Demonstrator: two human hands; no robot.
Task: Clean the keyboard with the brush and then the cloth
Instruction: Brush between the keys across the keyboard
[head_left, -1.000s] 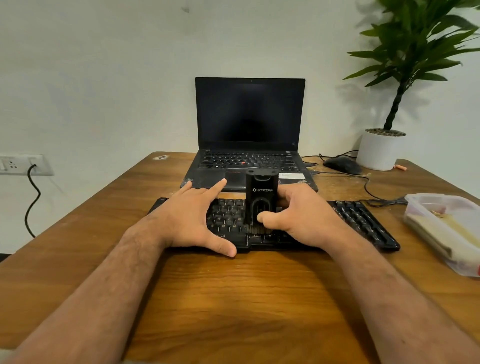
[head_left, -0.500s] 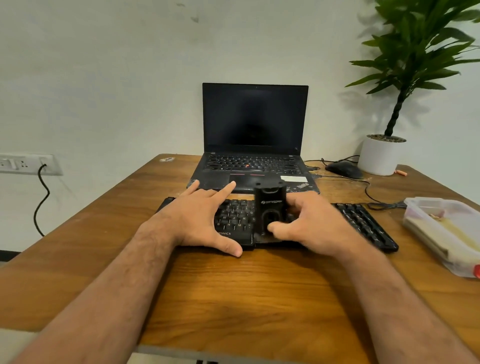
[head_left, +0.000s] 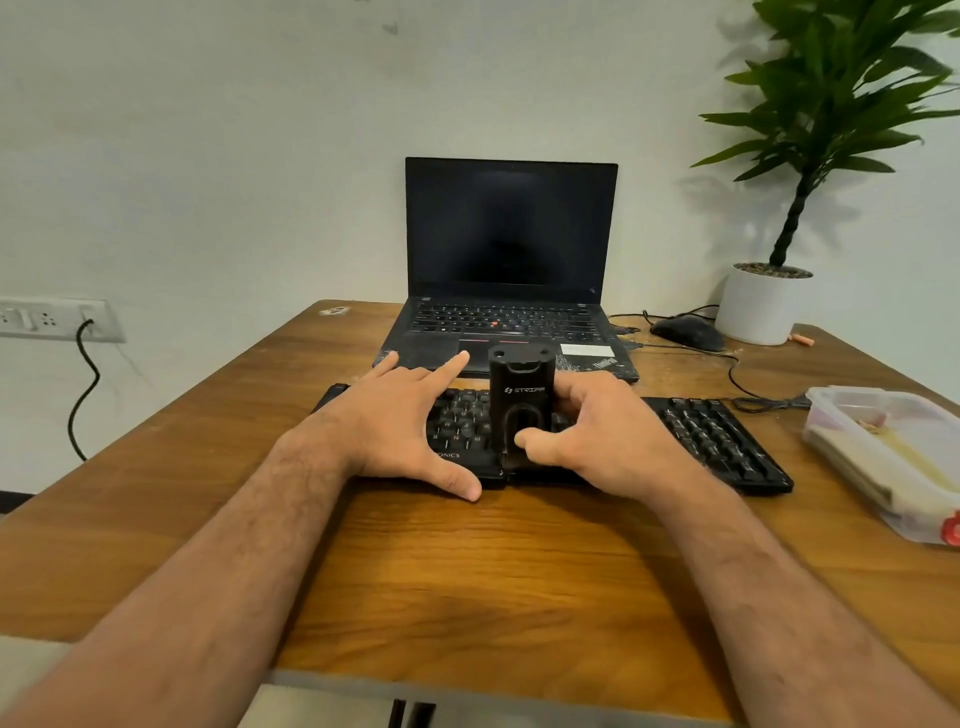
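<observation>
One black keyboard, flat and rectangular with matte plastic keys, lying frame centre on the worktop. One brush: upright black block, smooth plastic, white "STRIFF" lettering, arched cutout low on its face, lower end down on the keyboard's near edge; bristles not discernible. Right hand gripping brush, thumb on its front and fingers curled round the far side. Left hand flat on the keyboard's left half, fingers spread and straight, thumb tip on the worktop at the near edge. Cloth not identifiable.

Worktop: wood grain, warm brown, mildly glossy. One black laptop behind the keyboard, lid open, screen dark, red pointing stick mid-keys. One black mouse, rounded, right of the laptop, thin black cable running from it. One white cylindrical pot with green leafy plant, upper right. One translucent plastic container, rectangular, rounded corners, right edge of frame. One white wall socket plate, left of frame, black cord hanging from it.
</observation>
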